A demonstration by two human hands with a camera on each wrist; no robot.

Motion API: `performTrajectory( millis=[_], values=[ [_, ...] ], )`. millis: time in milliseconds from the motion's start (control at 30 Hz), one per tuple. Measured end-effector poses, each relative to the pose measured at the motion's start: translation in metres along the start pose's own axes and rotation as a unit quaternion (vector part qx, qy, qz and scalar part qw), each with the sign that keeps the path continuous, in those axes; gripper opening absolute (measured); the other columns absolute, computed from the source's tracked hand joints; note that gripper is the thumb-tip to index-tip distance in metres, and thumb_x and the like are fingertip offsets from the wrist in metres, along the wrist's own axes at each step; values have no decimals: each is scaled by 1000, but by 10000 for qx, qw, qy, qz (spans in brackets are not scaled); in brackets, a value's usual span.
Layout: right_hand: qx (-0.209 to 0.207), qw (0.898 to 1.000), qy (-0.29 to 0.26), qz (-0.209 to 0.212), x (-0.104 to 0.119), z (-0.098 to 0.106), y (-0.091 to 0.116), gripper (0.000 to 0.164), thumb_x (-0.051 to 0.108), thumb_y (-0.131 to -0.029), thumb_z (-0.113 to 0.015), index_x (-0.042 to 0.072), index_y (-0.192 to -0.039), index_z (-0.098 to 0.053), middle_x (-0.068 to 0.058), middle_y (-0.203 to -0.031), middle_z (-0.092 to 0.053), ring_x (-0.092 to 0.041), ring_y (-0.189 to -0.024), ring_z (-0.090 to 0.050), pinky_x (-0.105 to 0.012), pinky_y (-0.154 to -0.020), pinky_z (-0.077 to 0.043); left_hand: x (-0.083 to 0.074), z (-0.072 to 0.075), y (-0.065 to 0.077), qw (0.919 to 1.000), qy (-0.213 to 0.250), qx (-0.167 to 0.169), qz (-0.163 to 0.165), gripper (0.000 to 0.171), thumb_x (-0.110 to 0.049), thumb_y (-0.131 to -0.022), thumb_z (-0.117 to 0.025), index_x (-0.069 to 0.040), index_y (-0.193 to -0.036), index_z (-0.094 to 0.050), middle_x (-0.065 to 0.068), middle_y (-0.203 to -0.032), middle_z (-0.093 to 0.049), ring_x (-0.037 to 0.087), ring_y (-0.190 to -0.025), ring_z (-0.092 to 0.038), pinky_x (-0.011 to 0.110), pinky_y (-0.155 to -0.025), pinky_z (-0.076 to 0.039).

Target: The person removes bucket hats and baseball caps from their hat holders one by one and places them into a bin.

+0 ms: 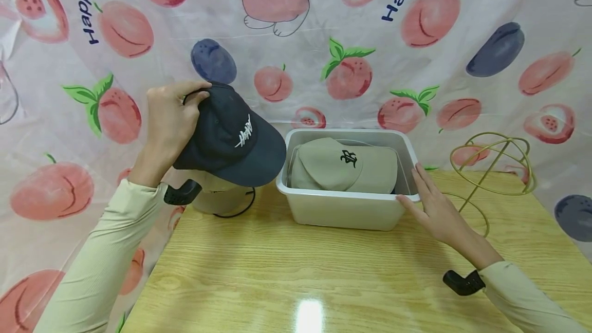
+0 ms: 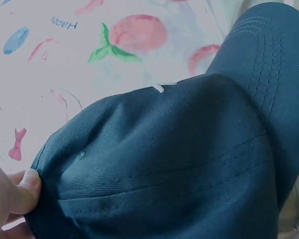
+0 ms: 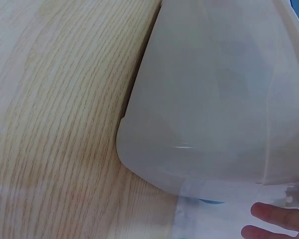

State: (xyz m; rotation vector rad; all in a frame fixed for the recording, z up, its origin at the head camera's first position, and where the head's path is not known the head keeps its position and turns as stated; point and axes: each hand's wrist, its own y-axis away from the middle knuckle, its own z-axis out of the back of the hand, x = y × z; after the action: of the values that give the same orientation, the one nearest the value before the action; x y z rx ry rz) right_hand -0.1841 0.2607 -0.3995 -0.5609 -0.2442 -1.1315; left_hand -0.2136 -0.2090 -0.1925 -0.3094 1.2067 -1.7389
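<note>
My left hand (image 1: 173, 122) pinches a dark navy baseball cap (image 1: 219, 137) by its back edge and holds it up left of a white plastic bin (image 1: 342, 209). White lettering marks the cap's front, and its brim points right towards the bin's rim. In the left wrist view, thumb and fingers grip the navy cloth (image 2: 154, 164). Inside the bin lies a beige cap (image 1: 324, 166) with a black letter on it. My right hand (image 1: 432, 209) rests at the bin's front right corner, fingers straight along the rim.
Behind the navy cap, partly hidden, stands a beige object (image 1: 222, 197) with a thin black loop beside it. A gold wire stand (image 1: 490, 168) is on the wooden table (image 1: 259, 276) at the right. A fruit-print cloth (image 1: 287, 45) hangs behind.
</note>
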Motion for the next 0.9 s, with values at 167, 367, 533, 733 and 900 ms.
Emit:
performTrajectory(
  millis=[167,367,533,733,900],
  values=[
    [5,10000,-1,-1,1,1,0,76,37,-97,-51,-5,-149,-13,-19,-156,-4,-56,-124,-32,-68,-91,-30,-14,-1,-3,9999,161,39,20,13,-6,-88,-66,-5,-96,-77,12,-93,-72,24,-88,-68,36,-83,-51],
    [-45,10000,35,23,1,0,1,76,36,-97,-51,-5,-149,-14,-19,-156,-5,-56,-123,-33,-68,-91,-31,-26,-6,-7,9992,348,134,170,14,-6,-89,-65,-4,-97,-76,12,-93,-71,20,-91,-67,33,-84,-51],
    [-59,10000,27,15,1,0,1,76,36,-97,-50,-5,-149,-13,-19,-156,-5,-56,-122,-34,-69,-90,-31,-35,-11,-11,9986,529,69,56,13,-4,-88,-65,-2,-96,-76,12,-91,-72,21,-90,-67,31,-85,-50],
    [-45,10000,-19,-2,1,0,1,76,37,-98,-50,-4,-149,-12,-18,-157,-4,-56,-123,-33,-69,-90,-30,-44,-17,-14,9979,622,68,175,14,-6,-89,-65,-3,-96,-76,11,-93,-71,17,-91,-67,28,-85,-50],
    [-28,10000,-26,-16,0,0,1,76,37,-98,-50,-4,-149,-12,-18,-157,-4,-56,-124,-32,-69,-90,-30,-51,-24,-16,9975,627,169,283,14,-6,-89,-64,-4,-97,-76,10,-94,-71,14,-90,-66,25,-85,-49]
  ],
)
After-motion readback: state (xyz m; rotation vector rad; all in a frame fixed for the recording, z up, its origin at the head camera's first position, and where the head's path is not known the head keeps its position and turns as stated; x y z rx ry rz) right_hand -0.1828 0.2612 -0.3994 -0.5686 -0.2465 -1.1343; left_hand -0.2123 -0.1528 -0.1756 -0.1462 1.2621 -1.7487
